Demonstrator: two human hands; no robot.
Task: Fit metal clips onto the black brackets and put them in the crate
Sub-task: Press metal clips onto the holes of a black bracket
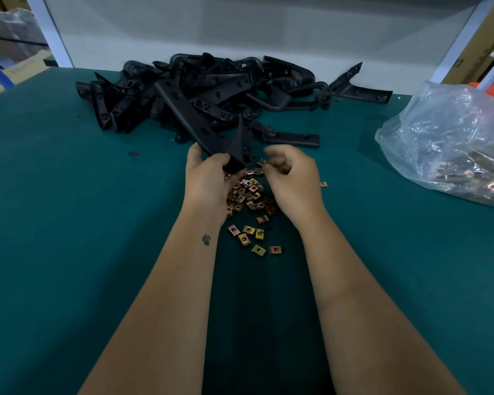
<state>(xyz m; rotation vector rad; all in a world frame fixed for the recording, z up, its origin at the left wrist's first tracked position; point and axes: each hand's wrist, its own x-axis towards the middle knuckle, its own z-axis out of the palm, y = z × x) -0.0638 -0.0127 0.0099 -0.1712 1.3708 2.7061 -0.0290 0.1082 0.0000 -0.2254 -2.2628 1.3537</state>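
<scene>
Centrally, left hand (pixel 208 178): fingers curled round the near end of a black bracket (pixel 200 129); its long arm slants toward upper left
Right hand (pixel 291 178): fingertips pinching a small metal clip (pixel 262 163) just beside the bracket
Loose clips (pixel 250 201): scattered on the green table (pixel 69 223) between the wrists
Bracket pile (pixel 211 89): upper centre
Plastic bag (pixel 451 143): right edge

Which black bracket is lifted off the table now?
The long bracket gripped at its near end by the left hand; all others lie in the pile on the table.
</scene>
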